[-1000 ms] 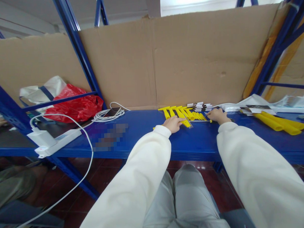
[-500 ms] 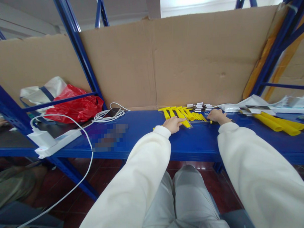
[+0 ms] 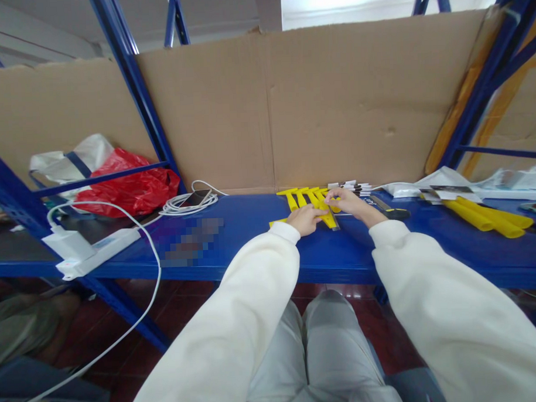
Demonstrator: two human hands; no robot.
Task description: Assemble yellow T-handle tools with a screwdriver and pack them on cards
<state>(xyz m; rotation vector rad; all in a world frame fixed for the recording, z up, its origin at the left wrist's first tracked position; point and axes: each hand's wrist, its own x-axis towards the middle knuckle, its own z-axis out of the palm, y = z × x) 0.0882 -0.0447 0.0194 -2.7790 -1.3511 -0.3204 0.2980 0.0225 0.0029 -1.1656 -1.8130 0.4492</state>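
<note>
My left hand [image 3: 304, 219] is closed over a yellow piece [image 3: 327, 221] of thin sheet on the blue bench, its fingers pressing down. A narrow clear strip like a ruler [image 3: 335, 223] lies along that piece. Just to the right, my right hand [image 3: 345, 202] is pinched above the yellow pieces; what its fingertips hold, if anything, is too small to make out. Several yellow T-shaped pieces [image 3: 292, 201] lie side by side behind my left hand. To the right of my right wrist rests a dark tool with a yellow end, like a utility knife [image 3: 390, 211].
Yellow rolled pieces [image 3: 483, 216] lie to the right, beside white packaging [image 3: 447, 180]. Black-and-white labels [image 3: 359, 188] are stacked at the back. On the left are a power strip [image 3: 98, 252], a coiled white cable [image 3: 184, 205] and a red bag [image 3: 130, 179]. Cardboard [image 3: 335, 105] stands behind.
My right hand has moved left to the yellow pieces beside my left hand. The knife-like tool now shows on the bench near where that hand was. My left hand stays nearly in place.
</note>
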